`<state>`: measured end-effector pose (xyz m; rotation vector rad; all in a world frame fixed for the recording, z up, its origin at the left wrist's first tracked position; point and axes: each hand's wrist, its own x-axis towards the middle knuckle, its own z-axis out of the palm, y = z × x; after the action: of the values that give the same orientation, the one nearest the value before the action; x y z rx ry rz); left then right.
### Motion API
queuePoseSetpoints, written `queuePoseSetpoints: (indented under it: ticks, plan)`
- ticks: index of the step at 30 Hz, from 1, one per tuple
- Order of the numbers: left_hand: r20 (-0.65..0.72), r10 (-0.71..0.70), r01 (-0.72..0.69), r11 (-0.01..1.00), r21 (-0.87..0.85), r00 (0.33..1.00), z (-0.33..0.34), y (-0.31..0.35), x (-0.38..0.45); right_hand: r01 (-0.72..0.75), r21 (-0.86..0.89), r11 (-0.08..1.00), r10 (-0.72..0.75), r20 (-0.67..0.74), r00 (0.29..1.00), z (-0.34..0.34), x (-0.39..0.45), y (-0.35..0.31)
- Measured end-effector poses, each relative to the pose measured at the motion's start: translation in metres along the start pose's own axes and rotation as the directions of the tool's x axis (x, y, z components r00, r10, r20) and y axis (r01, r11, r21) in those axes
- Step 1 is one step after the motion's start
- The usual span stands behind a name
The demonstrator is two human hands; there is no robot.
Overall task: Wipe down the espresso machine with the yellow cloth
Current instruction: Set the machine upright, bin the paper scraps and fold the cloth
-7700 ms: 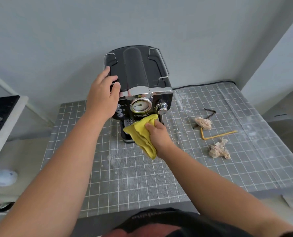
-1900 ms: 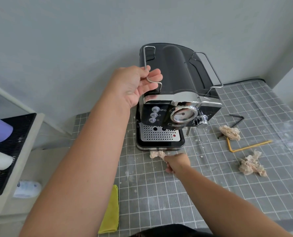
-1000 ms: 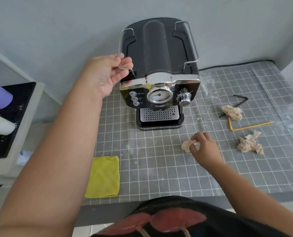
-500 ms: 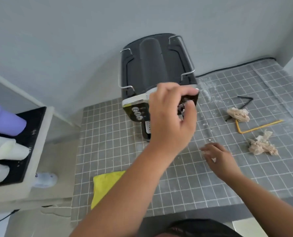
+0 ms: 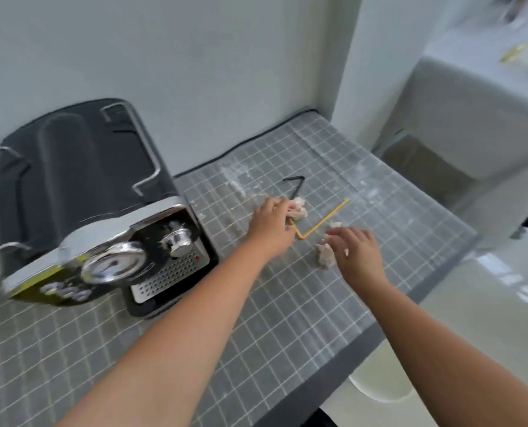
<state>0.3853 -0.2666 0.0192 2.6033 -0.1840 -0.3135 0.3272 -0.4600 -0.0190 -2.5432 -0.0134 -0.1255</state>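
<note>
A plain pale wall (image 5: 195, 57) rises behind the worktop (image 5: 287, 318), which wears a grey grid mat. At the worktop's far right corner a white pillar (image 5: 349, 72) juts out. Beyond it stands a light cabinet (image 5: 478, 118); glossy pale floor (image 5: 487, 303) shows below the right edge.

both hands (image 5: 270, 224) (image 5: 356, 249) outstretched (fingers curled)
</note>
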Motion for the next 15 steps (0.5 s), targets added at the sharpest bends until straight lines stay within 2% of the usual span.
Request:
queuePoseSetpoints:
  ticks: [2, 3, 5, 8, 11, 13, 15]
  plan:
    - [0.085, -0.027, 0.017, 0.993, 0.113, 0.996, 0.014, -0.004, 0.025, -0.120, -0.111, 0.987, 0.146, 0.266, 0.953, 0.009, 0.007, 0.007]
    - [0.118, -0.028, 0.011, 0.990, 0.143, 0.993, 0.021, -0.005, 0.035, -0.118, -0.191, 0.974, 0.183, 0.370, 0.911, 0.015, 0.007, 0.010]
    - [0.165, -0.025, -0.008, 0.980, 0.198, 0.986, 0.032, -0.008, 0.052, -0.010, -0.285, 0.958, 0.137, 0.431, 0.892, 0.023, 0.005, 0.017]
    - [0.164, 0.009, -0.053, 0.963, 0.265, 0.986, 0.043, -0.011, 0.067, 0.005, -0.198, 0.980, 0.077, 0.402, 0.913, 0.018, 0.003, 0.023]
    - [-0.018, 0.030, -0.028, 0.989, 0.148, 0.999, 0.047, -0.011, 0.071, -0.091, -0.047, 0.995, 0.100, 0.287, 0.953, 0.002, -0.001, 0.028]
    - [-0.129, 0.044, -0.040, 0.999, 0.037, 0.991, 0.047, -0.001, 0.076, -0.232, 0.145, 0.962, 0.212, 0.143, 0.967, -0.015, 0.002, 0.030]
    - [-0.143, 0.044, -0.034, 0.997, 0.073, 0.989, 0.052, 0.017, 0.081, -0.400, 0.336, 0.853, 0.380, 0.127, 0.916, -0.030, 0.007, 0.035]
